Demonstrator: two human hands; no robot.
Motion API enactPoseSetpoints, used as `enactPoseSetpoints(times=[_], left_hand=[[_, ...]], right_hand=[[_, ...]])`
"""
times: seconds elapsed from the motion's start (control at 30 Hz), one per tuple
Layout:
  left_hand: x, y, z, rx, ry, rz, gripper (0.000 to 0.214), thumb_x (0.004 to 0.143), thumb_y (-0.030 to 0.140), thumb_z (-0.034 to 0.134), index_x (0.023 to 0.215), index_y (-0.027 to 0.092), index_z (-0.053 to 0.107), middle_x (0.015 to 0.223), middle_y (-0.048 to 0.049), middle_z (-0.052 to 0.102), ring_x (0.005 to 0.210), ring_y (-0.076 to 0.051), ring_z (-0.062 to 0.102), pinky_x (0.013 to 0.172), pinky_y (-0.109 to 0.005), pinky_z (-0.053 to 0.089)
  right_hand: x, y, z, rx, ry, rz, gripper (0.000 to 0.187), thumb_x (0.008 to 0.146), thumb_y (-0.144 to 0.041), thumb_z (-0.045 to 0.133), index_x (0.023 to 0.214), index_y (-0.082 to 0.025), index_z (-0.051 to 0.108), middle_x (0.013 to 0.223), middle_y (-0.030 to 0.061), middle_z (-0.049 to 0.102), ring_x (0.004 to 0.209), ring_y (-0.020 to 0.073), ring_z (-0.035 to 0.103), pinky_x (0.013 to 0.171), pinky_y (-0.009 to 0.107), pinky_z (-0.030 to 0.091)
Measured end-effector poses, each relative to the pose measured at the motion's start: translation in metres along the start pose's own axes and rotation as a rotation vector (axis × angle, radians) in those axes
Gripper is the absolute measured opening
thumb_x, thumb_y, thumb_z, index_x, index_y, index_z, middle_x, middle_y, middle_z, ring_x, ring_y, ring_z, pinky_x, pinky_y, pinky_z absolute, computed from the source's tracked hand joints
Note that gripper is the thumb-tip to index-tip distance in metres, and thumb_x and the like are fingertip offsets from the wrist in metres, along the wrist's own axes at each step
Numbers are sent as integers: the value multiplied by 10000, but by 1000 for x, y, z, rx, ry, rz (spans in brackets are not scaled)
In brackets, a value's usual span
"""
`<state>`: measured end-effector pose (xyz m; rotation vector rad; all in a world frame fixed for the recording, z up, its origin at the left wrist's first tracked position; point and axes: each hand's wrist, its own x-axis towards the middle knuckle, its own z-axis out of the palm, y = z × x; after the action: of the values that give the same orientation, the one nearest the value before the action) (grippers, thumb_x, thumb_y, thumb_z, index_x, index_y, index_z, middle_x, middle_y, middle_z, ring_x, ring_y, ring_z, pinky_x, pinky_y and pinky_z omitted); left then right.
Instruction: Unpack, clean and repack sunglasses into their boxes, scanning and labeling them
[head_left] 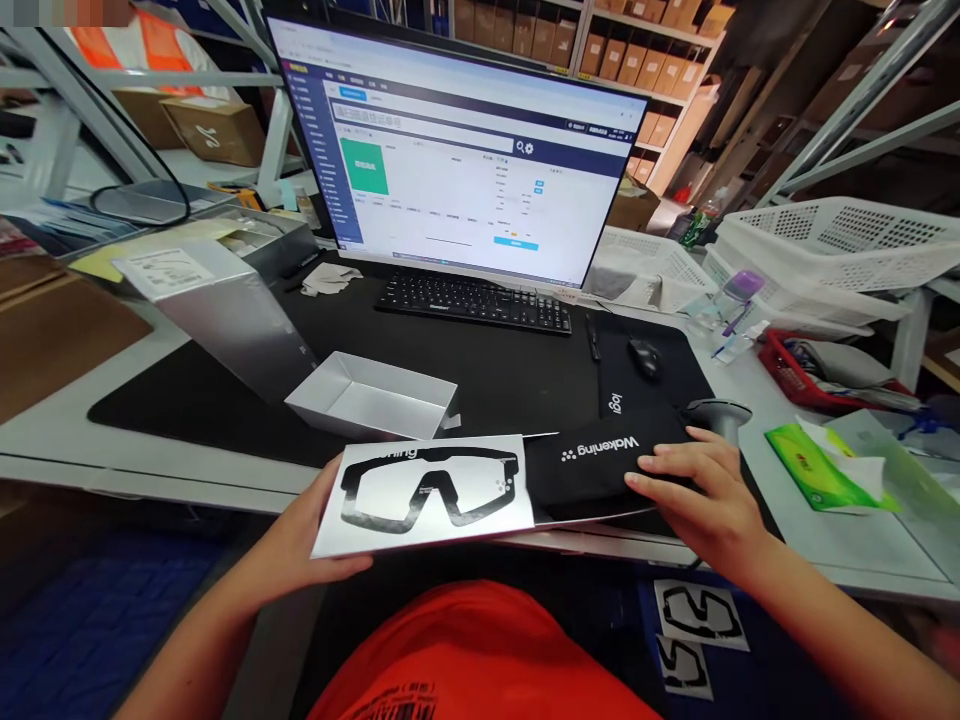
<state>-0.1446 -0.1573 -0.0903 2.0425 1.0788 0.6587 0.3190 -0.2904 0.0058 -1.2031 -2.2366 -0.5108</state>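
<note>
My left hand (304, 535) is gripping a flat white card box (426, 497), my spread right hand (709, 490) touching a seemingly half-out black cloth pouch (589, 472).

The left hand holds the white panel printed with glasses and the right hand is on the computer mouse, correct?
Not quite: the head view shows the right hand on the black Wakening pouch, not the computer mouse. The left hand does hold the white panel printed with glasses.

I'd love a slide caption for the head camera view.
At a desk with a monitor, the left hand holds white packaging showing a glasses picture; the right hand touches a black pouch.
</note>
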Motion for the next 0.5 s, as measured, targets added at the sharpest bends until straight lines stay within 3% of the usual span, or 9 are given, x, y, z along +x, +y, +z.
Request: enactPoseSetpoints(times=[0.1,0.17,0.23,0.3,0.37,0.43,0.5], left_hand=[[1,1,0,-23,-33,-5,1082,671,544,813,1531,140,295,1476,-212,510,1316,-456,522,1075,-585,463],[2,2,0,-53,-48,-3,1090,671,541,823,1533,152,283,1491,-211,493,1337,-445,506,1092,-572,451],[2,4,0,-93,-46,5,1110,657,555,840,1538,179,279,1511,-206,467,1366,-437,478,1124,-562,422],[0,6,2,-137,-38,19,1155,631,590,853,1545,194,269,1536,-201,434,1401,-431,437,1162,-558,374],[-2,7,4,-181,-38,40,1204,608,628,857,1553,191,252,1554,-202,404,1426,-428,399,1186,-560,331],[-4,7,5,-215,-45,62,1229,589,641,866,1553,187,252,1561,-205,386,1433,-424,383,1198,-564,299],[-5,6,6,-248,-32,85,1245,565,638,882,1549,186,268,1557,-202,389,1429,-417,383,1210,-556,272]], right_hand=[[-2,8,-1,36,-89,7,350,917,-24,601,1136,-270,719,1083,54,704,1054,188,631,1060,480,413],[2,11,-9,115,-279,-37,347,941,-87,598,1169,-319,719,1179,42,707,1177,215,608,1089,501,401],[7,10,-19,211,-471,-92,323,949,-204,631,1203,-389,706,1278,4,691,1366,272,498,1151,574,348],[9,7,-26,284,-553,-96,387,940,-299,651,1308,-418,644,1338,-9,670,1453,306,406,1193,628,296],[4,6,-27,320,-504,17,506,943,-357,626,1441,-378,536,1401,29,629,1426,311,451,1192,593,346],[-8,11,-18,303,-366,246,538,958,-426,552,1488,-363,479,1506,57,528,1394,331,488,1153,574,417],[-26,21,1,258,-248,470,550,976,-464,465,1518,-383,422,1563,57,454,1406,370,462,1145,652,382]])
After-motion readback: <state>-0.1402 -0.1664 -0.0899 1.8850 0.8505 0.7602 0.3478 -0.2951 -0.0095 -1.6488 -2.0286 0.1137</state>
